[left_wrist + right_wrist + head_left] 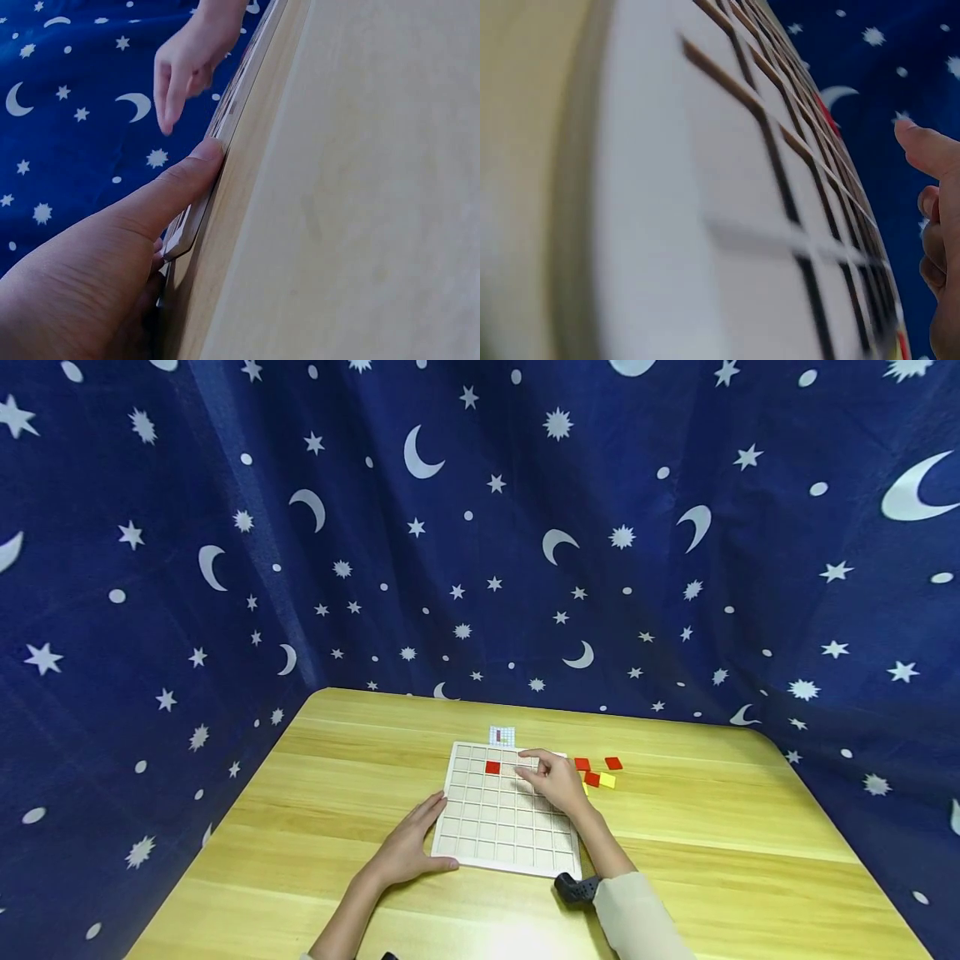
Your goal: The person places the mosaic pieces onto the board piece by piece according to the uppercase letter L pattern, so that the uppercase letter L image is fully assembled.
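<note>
My left hand [408, 843] lay at the near left corner of the white gridded board [498, 827], its thumb against the near edge and the other fingers along the left side, spread wide from each other across the corner. My right hand [557, 783] was over the far right part of the board, thumb and forefinger held a little apart and pointing left; I could see nothing between them. In the right wrist view, the remaining fingers were bent in toward the palm.

One red tile [492, 767] sat in a square near the board's far edge, just left of those fingertips. The board itself lay flat on the wooden table [300, 843]. To its right, beyond my right hand, was a loose group of red and yellow tiles [592, 779], one yellow piece partly hidden by the hand. A small printed card [502, 736] lay just beyond the far edge. Behind the table hung a dark blue curtain [510, 527] with white moons and stars.
</note>
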Motion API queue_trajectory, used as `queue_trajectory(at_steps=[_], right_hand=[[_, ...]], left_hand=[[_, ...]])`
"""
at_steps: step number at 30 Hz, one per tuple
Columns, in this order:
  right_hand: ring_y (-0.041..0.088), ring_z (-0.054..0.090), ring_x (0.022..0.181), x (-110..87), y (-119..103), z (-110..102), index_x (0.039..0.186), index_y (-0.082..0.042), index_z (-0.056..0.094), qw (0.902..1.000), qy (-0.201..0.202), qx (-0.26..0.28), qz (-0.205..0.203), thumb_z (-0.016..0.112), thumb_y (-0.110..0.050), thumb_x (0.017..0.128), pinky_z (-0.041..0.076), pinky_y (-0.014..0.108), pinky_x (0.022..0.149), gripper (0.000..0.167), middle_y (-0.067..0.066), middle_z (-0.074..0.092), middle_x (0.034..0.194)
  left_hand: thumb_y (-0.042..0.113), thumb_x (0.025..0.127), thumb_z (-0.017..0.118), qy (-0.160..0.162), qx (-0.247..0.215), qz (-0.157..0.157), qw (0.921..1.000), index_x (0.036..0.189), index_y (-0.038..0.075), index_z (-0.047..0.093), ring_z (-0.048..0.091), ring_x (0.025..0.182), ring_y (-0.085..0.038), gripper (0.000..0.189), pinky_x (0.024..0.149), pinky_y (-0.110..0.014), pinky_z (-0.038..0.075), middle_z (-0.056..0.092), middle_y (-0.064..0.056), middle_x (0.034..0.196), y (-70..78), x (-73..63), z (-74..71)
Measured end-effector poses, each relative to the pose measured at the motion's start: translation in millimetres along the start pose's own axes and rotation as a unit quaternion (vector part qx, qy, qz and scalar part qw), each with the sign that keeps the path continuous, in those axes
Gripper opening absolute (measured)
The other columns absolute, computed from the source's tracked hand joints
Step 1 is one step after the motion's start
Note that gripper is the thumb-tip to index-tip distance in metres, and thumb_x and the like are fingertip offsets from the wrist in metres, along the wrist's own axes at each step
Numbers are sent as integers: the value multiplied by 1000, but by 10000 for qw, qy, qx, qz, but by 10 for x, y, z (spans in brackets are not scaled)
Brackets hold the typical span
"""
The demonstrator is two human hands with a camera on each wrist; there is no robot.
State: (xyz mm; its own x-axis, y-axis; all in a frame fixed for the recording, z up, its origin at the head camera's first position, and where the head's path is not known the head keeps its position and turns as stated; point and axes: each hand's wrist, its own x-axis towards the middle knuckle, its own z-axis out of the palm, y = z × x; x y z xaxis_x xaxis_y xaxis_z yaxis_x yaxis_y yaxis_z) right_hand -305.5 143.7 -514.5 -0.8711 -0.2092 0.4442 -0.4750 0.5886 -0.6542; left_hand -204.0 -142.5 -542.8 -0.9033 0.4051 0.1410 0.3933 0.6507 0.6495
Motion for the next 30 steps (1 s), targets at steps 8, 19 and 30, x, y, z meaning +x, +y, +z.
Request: queue_trajectory(at_steps=[8,19,30], right_hand=[[7,34,46,-48,243,-433,105,-13,69,9991,229,-165,322,76,-27,77,33,26,47,32,-5,40,54],[9,29,46,-196,559,-845,101,-12,69,9929,767,-227,876,77,-22,75,30,27,48,29,-2,34,54],[7,24,39,-274,868,-1069,113,-6,64,9886,794,-549,1155,71,-21,82,23,26,38,35,-6,29,46]], left_hand=[[64,66,68,44,-32,21,10000,144,4,28,20,135,-32,107,103,-53,26,20,-7,152,6,-6,-11],[64,67,68,47,-10,58,10000,144,3,28,20,135,-33,106,102,-53,27,20,-8,151,-18,2,1],[67,66,65,6,-11,22,10000,145,5,28,20,136,-30,107,103,-52,28,19,-6,152,-12,-3,8]])
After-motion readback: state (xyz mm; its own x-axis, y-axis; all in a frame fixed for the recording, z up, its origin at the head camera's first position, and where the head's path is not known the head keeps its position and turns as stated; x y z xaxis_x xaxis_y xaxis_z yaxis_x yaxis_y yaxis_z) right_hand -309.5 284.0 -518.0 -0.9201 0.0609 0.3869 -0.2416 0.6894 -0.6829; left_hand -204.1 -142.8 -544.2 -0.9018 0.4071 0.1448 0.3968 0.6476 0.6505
